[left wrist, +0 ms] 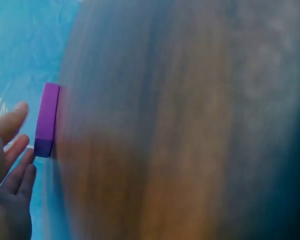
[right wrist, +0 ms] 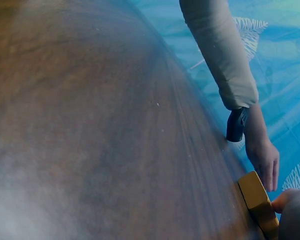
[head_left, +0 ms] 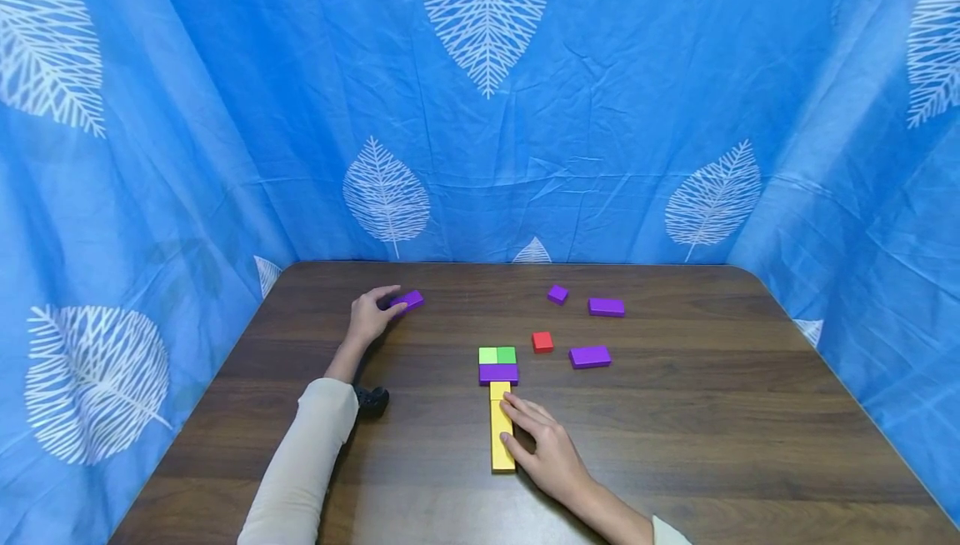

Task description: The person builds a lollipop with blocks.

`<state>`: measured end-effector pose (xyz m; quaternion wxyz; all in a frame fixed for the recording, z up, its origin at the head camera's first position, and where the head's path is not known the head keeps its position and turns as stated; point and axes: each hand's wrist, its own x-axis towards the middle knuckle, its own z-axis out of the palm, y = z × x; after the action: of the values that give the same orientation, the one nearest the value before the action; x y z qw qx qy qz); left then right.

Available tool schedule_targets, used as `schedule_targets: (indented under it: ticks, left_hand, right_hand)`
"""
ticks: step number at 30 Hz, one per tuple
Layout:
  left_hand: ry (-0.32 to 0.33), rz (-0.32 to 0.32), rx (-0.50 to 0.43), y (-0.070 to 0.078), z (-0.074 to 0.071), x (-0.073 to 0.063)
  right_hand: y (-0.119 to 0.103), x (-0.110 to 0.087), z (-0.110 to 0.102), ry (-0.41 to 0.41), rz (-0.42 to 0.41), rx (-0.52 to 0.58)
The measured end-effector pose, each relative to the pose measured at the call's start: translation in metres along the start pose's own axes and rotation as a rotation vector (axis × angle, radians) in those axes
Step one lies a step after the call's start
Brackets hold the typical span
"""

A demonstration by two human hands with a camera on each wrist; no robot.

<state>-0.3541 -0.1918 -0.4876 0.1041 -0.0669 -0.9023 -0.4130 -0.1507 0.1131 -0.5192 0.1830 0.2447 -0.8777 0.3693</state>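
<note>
At the far left of the table, my left hand [head_left: 369,316] reaches to a purple rectangular block [head_left: 408,301], thumb and fingers spread at its near end. In the left wrist view a gap shows between thumb and fingers, with the purple block [left wrist: 47,117] just beyond the fingertips. My right hand [head_left: 553,455] lies with extended fingers and thumb touching the right side of a long yellow block [head_left: 501,455]. A short yellow block [head_left: 499,391] sits above it, against a purple block [head_left: 498,374]. Light green [head_left: 487,355] and darker green [head_left: 506,355] squares top that purple block.
Right of the arrangement lie a red square block [head_left: 542,342], a purple block [head_left: 590,357], another purple block [head_left: 606,307] and a small purple block [head_left: 557,294]. A black wrist device [head_left: 372,402] hangs by the left sleeve. Blue leaf-print curtains [head_left: 600,112] surround the wooden table [head_left: 712,445].
</note>
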Motion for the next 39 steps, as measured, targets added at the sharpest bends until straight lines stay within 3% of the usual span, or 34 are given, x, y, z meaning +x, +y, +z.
schedule_targets:
  ticks: [9, 16, 21, 32, 39]
  left_hand:
    - [-0.026, 0.016, 0.100, -0.004, 0.001, -0.005]
    - [0.000, 0.022, 0.091, -0.001, 0.005, -0.010]
    - [0.019, 0.062, 0.061, 0.009, 0.012, -0.015]
    - [-0.027, 0.041, 0.000, 0.044, 0.037, -0.038]
    - [-0.033, 0.052, 0.000, 0.053, 0.050, -0.047]
  right_hand:
    - [0.002, -0.001, 0.002, 0.022, -0.029, -0.014]
    - [0.003, -0.003, 0.003, 0.030, -0.040, -0.024]
    - [0.002, -0.003, 0.003, 0.033, -0.036, -0.035]
    - [0.001, -0.002, 0.002, 0.031, -0.032, -0.013]
    - [0.001, -0.001, 0.000, 0.014, -0.027, 0.007]
